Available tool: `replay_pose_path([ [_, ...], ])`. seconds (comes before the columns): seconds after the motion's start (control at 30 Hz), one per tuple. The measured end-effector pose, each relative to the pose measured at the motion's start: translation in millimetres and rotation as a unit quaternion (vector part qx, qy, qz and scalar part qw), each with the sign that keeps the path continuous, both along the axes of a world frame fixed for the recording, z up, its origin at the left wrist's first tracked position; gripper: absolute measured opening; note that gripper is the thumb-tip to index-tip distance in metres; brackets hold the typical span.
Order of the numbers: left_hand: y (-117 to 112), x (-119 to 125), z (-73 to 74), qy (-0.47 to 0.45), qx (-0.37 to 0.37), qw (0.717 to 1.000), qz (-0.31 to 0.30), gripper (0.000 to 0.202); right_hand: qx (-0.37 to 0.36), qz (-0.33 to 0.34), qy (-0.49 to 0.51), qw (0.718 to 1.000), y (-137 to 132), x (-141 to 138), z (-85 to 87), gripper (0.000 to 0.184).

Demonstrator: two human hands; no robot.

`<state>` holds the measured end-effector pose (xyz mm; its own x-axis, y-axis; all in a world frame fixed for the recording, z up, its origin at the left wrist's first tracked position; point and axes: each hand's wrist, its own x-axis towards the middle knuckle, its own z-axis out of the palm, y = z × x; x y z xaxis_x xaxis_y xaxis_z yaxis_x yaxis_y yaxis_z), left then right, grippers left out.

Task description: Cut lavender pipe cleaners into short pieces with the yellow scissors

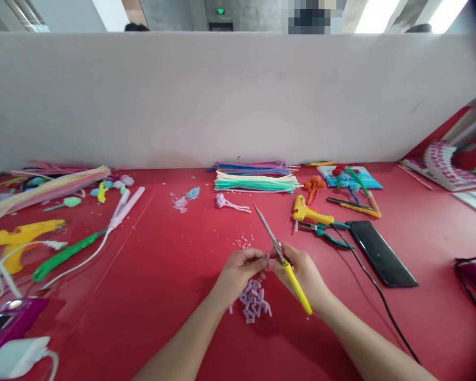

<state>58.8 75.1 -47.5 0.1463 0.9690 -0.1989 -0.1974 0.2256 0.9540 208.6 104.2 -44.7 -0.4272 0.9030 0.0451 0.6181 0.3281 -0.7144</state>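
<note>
Many lilac pieces (255, 301): loose heap on the red table (162, 317).
Left hand (241, 268): just beyond the heap; fingertips together, pinching a small lilac bit (267, 257), mostly hidden.
Right hand (307, 271): close beside the left; clamped on the scissors, fingertips also at the lilac bit.
Scissors (297, 287): yellow handle slanting toward the person; blades directed away, above the table.
Clippings (245, 242): scattered just beyond the left hand.
Phone (383, 254): black, flat, well right of the right hand.
Pliers (333, 234): teal handles; between phone and glue gun.
Glue gun (307, 211): yellow, on its side, beyond the right hand.
Lilac tuft (221, 200): two stems extending right.
Pipe cleaners (257, 183): bundled, colours in layers, near the partition.
Partition (238, 100): pale, upright, behind the table.
</note>
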Motion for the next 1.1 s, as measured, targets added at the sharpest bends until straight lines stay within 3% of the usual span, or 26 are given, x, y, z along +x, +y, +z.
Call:
replay_pose_path([
  [0.23, -2, -1, -2.9, 0.136, 0.068, 0.988, 0.007, 0.011, 0.003, -0.009, -0.021, 1.0, 1, -1, -6.8, 0.016],
  [0.53, -3, 2, -0.6, 0.196, 0.118, 0.973, 0.021, 0.01, 0.028, -0.011, -0.055, 0.998, -1, -3, -8.6, 0.014],
  [0.67, -3, 1, -0.5, 0.144, 0.077, 0.985, 0.054, 0.006, 0.036, -0.009, -0.087, 0.996, 0, -2, -2.8, 0.021],
  [0.77, 0, -5, 1.8, 0.076, 0.031, 0.99, 0.118, 0.01, 0.062, -0.032, -0.148, 0.986, 3, 2, 2.0, 0.029],
  [0.9, 5, -15, 4.5, -0.036, 0.015, 0.973, 0.226, 0.014, 0.09, -0.04, -0.219, 0.971, 5, 6, 2.1, 0.042],
  [1.1, 7, -18, 5.6, -0.111, 0.014, 0.954, 0.278, 0.009, 0.09, -0.004, -0.26, 0.961, 0, 2, -3.1, 0.042],
])
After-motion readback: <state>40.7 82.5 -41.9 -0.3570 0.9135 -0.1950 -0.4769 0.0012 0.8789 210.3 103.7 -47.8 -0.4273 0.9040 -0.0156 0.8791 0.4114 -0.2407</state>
